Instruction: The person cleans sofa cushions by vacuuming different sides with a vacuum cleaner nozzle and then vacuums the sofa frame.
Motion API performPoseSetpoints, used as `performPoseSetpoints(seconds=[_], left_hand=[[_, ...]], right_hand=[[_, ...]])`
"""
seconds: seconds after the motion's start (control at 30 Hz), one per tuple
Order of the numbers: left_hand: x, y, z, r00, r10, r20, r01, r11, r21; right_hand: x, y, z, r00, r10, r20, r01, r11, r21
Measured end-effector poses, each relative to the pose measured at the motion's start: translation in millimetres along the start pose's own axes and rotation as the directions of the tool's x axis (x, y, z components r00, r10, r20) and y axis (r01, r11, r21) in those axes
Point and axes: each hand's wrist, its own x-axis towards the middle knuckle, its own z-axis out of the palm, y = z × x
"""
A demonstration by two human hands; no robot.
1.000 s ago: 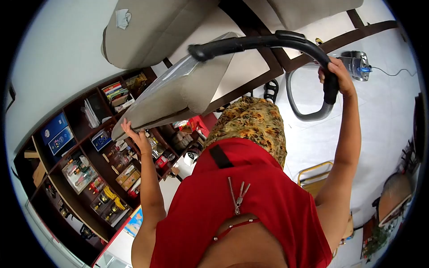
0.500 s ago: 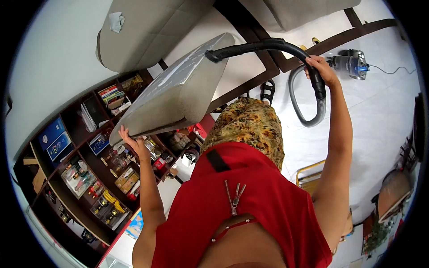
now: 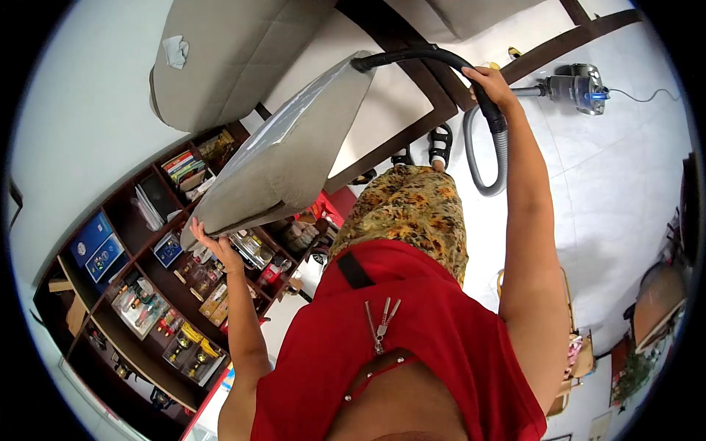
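A grey sofa cushion (image 3: 298, 165) is tilted up on edge in front of me, its side towards me. My left hand (image 3: 215, 246) grips its lower left corner. In my right hand (image 3: 491, 87) is the black curved handle of a vacuum cleaner hose (image 3: 412, 56), fingers wrapped round it. The tube's end meets the cushion's far upper end. From the handle a grey corrugated hose (image 3: 471, 158) loops down and back to the vacuum cleaner (image 3: 577, 90) on the floor at right.
A dark wooden sofa frame (image 3: 393, 142) stands ahead, with a grey backrest cushion (image 3: 213, 81) and a pale cloth (image 3: 176, 52) on it. Shelves (image 3: 132, 261) with books, boxes and tools line the left. A power cord (image 3: 643, 95) runs along the tiled floor. Chairs stand at lower right.
My right hand has moved left with the handle, and the tube's end has shifted slightly up along the cushion. The cushion has turned, showing more of its side. My left hand keeps its corner.
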Motion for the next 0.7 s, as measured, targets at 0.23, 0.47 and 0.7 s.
performPoseSetpoints(seconds=[0.23, 0.47, 0.7], left_hand=[[17, -14, -2, 0.998, -0.057, 0.0, 0.057, 0.994, -0.088], [51, -13, 2, 0.998, -0.062, -0.023, 0.059, 0.993, -0.105], [97, -20, 6, 0.998, -0.053, -0.032, 0.05, 0.995, -0.085]], right_hand=[[30, 27, 45, 0.96, -0.172, -0.22, 0.061, 0.897, -0.437], [-60, 53, 17, 0.994, -0.078, -0.074, 0.093, 0.967, 0.237], [-129, 54, 14, 0.992, -0.113, 0.05, 0.093, 0.949, 0.302]])
